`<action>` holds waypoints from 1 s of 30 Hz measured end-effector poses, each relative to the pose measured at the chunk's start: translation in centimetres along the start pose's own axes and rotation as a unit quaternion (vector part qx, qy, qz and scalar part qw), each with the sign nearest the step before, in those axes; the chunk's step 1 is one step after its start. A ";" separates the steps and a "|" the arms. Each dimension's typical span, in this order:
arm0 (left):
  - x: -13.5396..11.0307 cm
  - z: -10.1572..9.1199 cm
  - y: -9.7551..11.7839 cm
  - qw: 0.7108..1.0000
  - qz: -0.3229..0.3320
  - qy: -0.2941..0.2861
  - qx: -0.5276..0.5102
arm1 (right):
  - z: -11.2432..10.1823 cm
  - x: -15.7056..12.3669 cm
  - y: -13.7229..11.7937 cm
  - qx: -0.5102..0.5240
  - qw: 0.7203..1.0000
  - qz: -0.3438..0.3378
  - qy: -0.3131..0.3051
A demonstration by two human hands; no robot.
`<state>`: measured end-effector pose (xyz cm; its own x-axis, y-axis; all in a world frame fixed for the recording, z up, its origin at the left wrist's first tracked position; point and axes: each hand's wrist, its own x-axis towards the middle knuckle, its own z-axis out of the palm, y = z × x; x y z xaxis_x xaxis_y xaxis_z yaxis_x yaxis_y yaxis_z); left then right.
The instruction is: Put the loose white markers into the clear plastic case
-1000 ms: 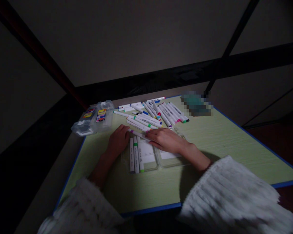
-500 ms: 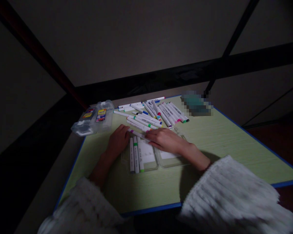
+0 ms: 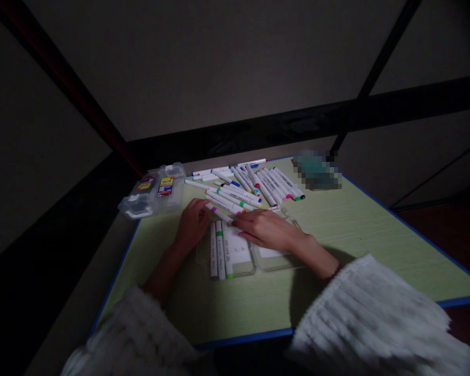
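Note:
Both hands hold one white marker [image 3: 220, 214] with a purple end, level above the far edge of a clear plastic case [image 3: 235, 250]. My left hand [image 3: 191, 225] pinches its purple end. My right hand [image 3: 267, 230] grips the other end, palm down over the case. Three white markers [image 3: 219, 249] lie side by side in the case's left half, one with green caps. The case's open lid [image 3: 276, 253] lies under my right wrist.
Several loose white markers [image 3: 250, 185] with coloured caps lie spread at the far side of the green table [image 3: 360, 235]. A clear box with yellow labels [image 3: 152, 193] sits at the far left corner. A blurred teal object [image 3: 315, 169] lies at the far right.
The view shifted slightly. Both hands stay on the marker at about the same spot over the case.

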<state>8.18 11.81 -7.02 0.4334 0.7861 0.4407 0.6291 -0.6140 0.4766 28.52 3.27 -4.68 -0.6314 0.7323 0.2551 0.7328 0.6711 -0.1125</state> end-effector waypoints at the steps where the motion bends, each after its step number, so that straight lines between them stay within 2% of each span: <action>1: 0.0 -0.1 0.1 1.000 -0.001 0.003 -0.009 | 0.0 0.0 -0.1 -0.005 1.000 -0.004 0.001; 10: -0.3 -0.3 1.6 0.998 0.002 0.019 -0.055 | 0.3 0.3 -1.2 -0.029 0.997 -0.069 0.036; 20: -0.8 0.4 2.3 0.995 0.046 -0.025 -0.088 | 0.5 0.3 -2.5 -0.056 0.989 -0.124 0.054; 30: -1.0 0.9 2.2 0.991 0.045 -0.055 -0.114 | 0.2 0.4 -2.9 -0.050 0.988 -0.140 0.051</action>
<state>9.73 9.75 -7.11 0.5564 0.7226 0.4102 0.4272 -0.6722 0.6047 26.09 1.66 -4.49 -0.7883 0.5003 0.3582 0.5571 0.8275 0.0702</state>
